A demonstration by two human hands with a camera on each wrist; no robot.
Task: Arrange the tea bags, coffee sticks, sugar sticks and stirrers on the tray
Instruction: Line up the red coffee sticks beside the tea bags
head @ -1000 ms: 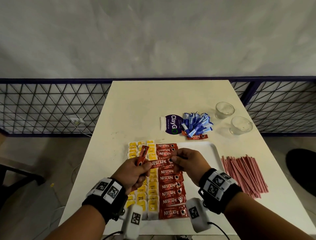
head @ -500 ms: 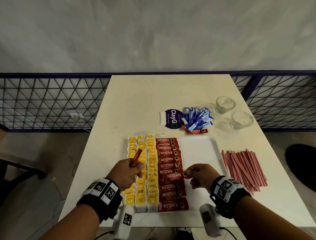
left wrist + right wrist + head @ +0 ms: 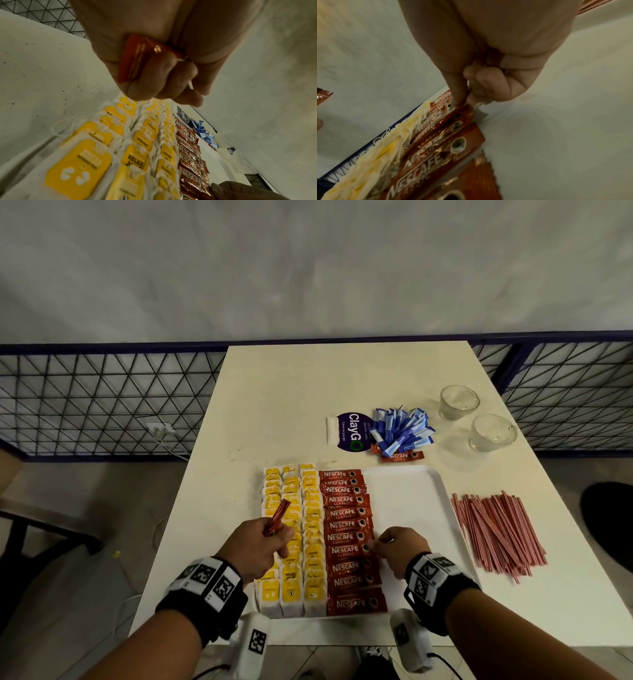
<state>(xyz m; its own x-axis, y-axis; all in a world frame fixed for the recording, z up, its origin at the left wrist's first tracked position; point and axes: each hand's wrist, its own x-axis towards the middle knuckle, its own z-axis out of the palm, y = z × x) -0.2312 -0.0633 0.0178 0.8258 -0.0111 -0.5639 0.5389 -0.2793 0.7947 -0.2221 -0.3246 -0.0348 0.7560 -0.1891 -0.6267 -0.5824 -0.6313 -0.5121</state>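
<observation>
A white tray (image 3: 411,508) holds three rows of yellow-tagged tea bags (image 3: 291,498) and a column of red Nescafe coffee sticks (image 3: 342,501). My left hand (image 3: 263,546) hovers over the tea bags and grips a red coffee stick (image 3: 279,515), seen close in the left wrist view as a red coffee stick (image 3: 135,62) in curled fingers (image 3: 163,81). My right hand (image 3: 400,546) pinches the right end of one coffee stick (image 3: 453,115) in the column, thumb (image 3: 457,94) on top. Blue sugar sticks (image 3: 400,433) and red stirrers (image 3: 496,532) lie on the table off the tray.
A purple ClayGo sign (image 3: 352,431) and a loose coffee stick (image 3: 402,456) lie beside the sugar pile. Two glass cups (image 3: 459,402) (image 3: 491,433) stand at the far right. The tray's right half is bare. A metal grid fence runs behind the table.
My right hand slid from the middle of the coffee column to its right edge, nearer me. My left hand drifted slightly left and down with its stick.
</observation>
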